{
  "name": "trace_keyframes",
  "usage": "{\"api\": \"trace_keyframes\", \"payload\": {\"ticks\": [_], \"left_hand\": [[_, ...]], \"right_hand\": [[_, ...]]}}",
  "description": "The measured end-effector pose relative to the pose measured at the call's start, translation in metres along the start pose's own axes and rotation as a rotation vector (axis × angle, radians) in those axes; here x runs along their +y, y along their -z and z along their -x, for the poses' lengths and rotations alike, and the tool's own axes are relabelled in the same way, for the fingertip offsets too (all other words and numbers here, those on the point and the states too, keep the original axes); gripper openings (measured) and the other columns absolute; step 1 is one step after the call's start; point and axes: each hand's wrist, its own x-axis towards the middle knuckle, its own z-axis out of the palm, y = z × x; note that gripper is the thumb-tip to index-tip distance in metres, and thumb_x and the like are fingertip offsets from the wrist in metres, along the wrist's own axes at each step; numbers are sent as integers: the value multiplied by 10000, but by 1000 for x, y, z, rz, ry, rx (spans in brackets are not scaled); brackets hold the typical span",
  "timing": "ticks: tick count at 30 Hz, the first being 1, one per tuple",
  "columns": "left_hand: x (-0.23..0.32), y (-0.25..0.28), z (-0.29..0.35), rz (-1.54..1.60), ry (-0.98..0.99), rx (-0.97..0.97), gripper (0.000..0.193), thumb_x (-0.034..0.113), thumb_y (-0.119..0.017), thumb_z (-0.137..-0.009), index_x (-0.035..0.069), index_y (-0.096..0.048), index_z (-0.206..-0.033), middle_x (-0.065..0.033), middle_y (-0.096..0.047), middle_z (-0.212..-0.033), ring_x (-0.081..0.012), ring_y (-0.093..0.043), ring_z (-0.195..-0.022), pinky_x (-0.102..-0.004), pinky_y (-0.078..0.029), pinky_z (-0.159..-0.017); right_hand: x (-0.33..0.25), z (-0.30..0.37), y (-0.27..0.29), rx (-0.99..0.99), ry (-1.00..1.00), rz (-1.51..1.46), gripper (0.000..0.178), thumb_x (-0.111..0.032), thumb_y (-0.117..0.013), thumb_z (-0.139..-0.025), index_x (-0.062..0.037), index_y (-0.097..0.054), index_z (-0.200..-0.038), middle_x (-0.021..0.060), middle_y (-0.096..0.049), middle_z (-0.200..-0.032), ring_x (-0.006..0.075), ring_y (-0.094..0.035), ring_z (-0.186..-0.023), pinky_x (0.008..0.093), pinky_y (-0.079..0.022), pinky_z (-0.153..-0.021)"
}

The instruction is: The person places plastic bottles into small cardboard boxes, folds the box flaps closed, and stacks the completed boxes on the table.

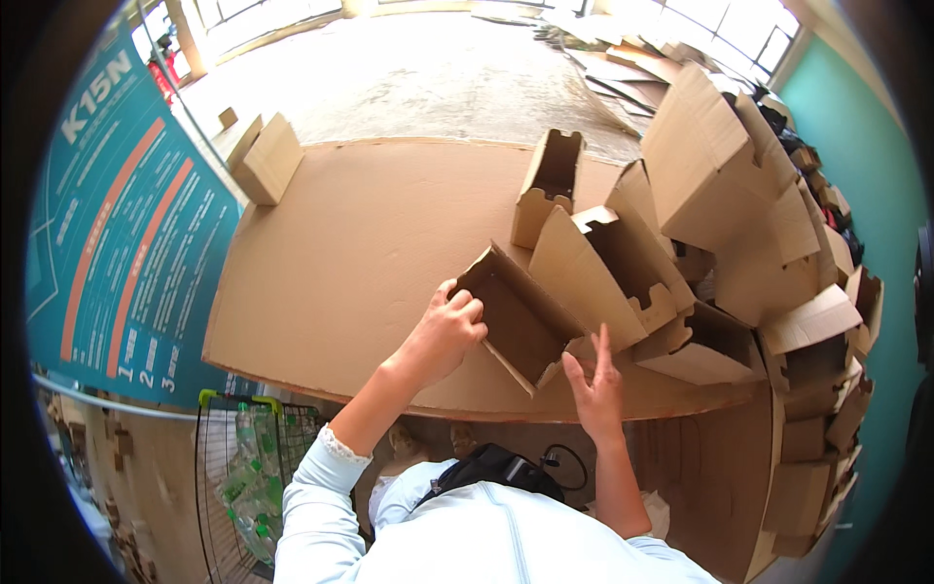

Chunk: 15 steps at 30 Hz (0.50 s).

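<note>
An open-topped brown cardboard box [520, 316] stands tilted near the front edge of the cardboard-covered table [360, 243], its dark inside facing me. My left hand [443, 336] is closed on the box's left wall, fingers curled over the rim. At the box's near right corner is my right hand [595, 384], its fingers stretched out and apart; they are beside or touching the wall, I cannot tell which. Just beyond the right hand lean another notched open box [613, 263] and a narrow upright one [550, 190]. A further open box [705, 346] lies to their right.
Large cardboard boxes [715, 165] pile up along the right side by a teal wall [871, 146]. A small box [268, 161] stands at the table's far left corner, beside a blue printed banner [126, 224]. Below it, a wire basket [219, 467] holds green-capped plastic bottles [255, 487].
</note>
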Motion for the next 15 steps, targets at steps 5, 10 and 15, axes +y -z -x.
{"api": "trace_keyframes", "payload": {"ticks": [5,10,15], "left_hand": [[19,21,60,-57,194,86,61,40,-618,-730,64,-651,-775,-57,-560,-849,-233,-566,-919,-519,-354,-1078],[24,29,133,-132,478,207,106,38,-586,-750,57,-660,-825,-62,-562,-874,-240,-565,-940,-505,-362,-1072],[33,31,194,-179,743,333,187,30,-579,-756,48,-662,-923,-77,-573,-947,-245,-567,-1005,-496,-371,-1074]], "right_hand": [[-24,-23,-40,-164,208,201,823,-347,-685,-819,57,-332,-1443,294,-626,-1131,402,-637,-1017,416,-503,-885],[-66,-33,-94,-408,317,296,721,-132,-598,-795,7,-342,-1454,237,-668,-862,362,-648,-666,446,-529,-682],[-96,-25,-146,-645,230,-73,634,63,-432,-851,-34,-331,-1469,64,-543,-642,111,-552,-487,308,-512,-438]]}}
